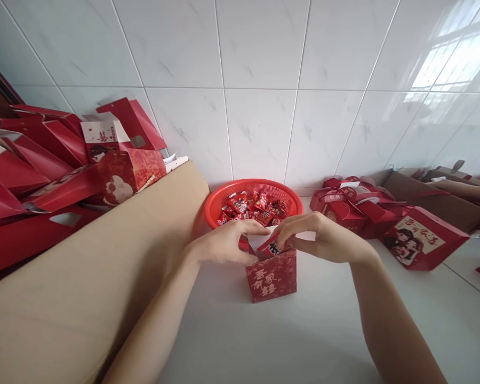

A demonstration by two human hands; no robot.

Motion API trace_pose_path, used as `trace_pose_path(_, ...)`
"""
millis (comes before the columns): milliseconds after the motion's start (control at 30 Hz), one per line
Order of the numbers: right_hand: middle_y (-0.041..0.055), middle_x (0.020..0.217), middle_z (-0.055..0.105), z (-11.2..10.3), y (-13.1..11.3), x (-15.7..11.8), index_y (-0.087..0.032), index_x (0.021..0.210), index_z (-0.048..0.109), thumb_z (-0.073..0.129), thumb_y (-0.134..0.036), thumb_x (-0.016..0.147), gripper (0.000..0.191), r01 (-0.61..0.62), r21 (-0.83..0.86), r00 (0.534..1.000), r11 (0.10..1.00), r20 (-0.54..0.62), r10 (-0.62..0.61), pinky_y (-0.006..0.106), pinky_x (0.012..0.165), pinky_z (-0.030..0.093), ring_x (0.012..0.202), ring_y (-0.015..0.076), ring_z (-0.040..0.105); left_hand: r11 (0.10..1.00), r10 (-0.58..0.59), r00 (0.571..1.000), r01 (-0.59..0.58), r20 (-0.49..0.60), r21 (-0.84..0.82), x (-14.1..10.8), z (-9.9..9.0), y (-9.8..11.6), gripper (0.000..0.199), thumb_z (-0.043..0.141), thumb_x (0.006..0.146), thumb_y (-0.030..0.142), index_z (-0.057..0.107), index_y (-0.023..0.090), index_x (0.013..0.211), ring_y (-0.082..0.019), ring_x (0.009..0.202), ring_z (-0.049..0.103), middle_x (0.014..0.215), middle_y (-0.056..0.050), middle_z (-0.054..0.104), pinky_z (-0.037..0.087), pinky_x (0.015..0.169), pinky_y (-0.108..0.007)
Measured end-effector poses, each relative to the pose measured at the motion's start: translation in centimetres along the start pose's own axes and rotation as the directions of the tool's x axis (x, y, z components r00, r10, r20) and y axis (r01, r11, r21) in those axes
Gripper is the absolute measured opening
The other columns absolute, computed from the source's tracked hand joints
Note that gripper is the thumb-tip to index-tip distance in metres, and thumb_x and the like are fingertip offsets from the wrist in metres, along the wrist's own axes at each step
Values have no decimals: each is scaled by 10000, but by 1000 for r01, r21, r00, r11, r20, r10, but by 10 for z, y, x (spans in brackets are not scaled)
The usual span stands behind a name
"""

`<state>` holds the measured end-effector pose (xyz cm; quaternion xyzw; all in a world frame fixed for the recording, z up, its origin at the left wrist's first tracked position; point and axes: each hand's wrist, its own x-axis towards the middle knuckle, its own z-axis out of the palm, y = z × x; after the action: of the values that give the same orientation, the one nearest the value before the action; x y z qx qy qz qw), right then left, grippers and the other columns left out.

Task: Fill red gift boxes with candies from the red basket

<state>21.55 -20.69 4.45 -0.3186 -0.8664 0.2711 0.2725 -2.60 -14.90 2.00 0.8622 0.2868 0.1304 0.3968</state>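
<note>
A small red gift box (271,278) with pale lettering stands upright on the light surface, its top open. On its left side, my left hand (224,242) grips the upper edge, thumb low and fingers reaching over the opening. My right hand (322,238) comes from the right with bent fingers closed on a red-and-white packet (271,248) with a black character, partly inside the box mouth. The fingertips hide some of the packet. Just behind the box is a red plastic basket (213,205) holding many small red wrapped sweets (260,205).
On the left, a large cardboard box (144,224) holds a pile of red gift boxes (60,138). Several closed red boxes (356,205) stand on the right, one with a printed couple (424,237). Another person's arm (468,189) shows at the right edge. White tiled wall (260,122) rises behind.
</note>
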Motion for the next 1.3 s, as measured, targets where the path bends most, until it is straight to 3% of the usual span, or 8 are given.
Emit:
trace_pose_path(233,23,811,725,4,5,0,-187,781,690,490,-5,816,272,-54,-92,994,994,90,63,251,646,500,703,139,640,999,21,999,-20,35,-26,-1,1,0,672,709,732,188,600,348,1376,-207,1055,661,1392,-25,584,552,839,-281)
trace_pose_path(500,18,786,757,5,3,0,-192,748,720,542,-27,752,242,-124,-94,985,988,110,134,272,680,532,706,160,682,1000,12,999,-13,32,22,-2,-1,-1,680,728,690,182,630,314,1350,-284,1282,559,1433,-31,571,510,1001,-337)
trace_pose_path(667,20,813,759,9,3,2,-200,718,717,547,-25,756,248,-87,-120,988,989,115,101,271,682,531,729,165,682,999,32,998,-33,49,23,-2,-2,-1,639,690,744,181,615,325,1362,-260,1291,560,1422,-22,586,504,1013,-332)
trace_pose_path(833,21,865,752,5,4,1,-193,840,707,536,-37,823,232,-103,-114,995,988,-9,103,279,724,531,784,164,678,995,53,998,-56,29,83,-2,-4,-3,568,693,809,221,612,321,1363,-241,1361,502,1436,-13,589,381,1155,-375)
trace_pose_path(967,36,982,756,-4,5,-4,-219,968,720,618,-186,865,149,-167,-107,982,980,-109,155,315,787,554,879,195,693,999,8,1000,-7,-13,51,-3,-3,0,476,682,867,415,644,304,1328,-258,1394,469,1444,-19,588,393,1144,-376)
trace_pose_path(1033,49,1101,741,-7,7,-7,-239,1068,713,686,-304,853,226,-203,-98,970,974,-157,186,361,857,560,977,229,690,998,-30,999,30,-16,46,-3,-2,3,539,728,817,476,650,300,1321,-275,1382,483,1438,-24,593,442,1095,-363)
trace_pose_path(1167,79,1241,696,-11,18,-10,-260,1250,651,762,-428,800,493,-241,-102,960,965,-171,222,454,981,530,1148,288,642,998,-8,1000,7,12,66,-1,3,5,458,749,784,339,711,303,1239,-263,1160,654,1270,-12,710,541,922,-323)
trace_pose_path(1300,112,1308,648,-11,31,-10,-244,1334,582,745,-486,817,593,-198,-29,972,980,-135,193,444,965,552,1151,282,641,991,54,981,-31,-184,128,2,4,4,302,653,823,258,772,262,1101,-240,985,707,1111,-11,771,558,851,-324)
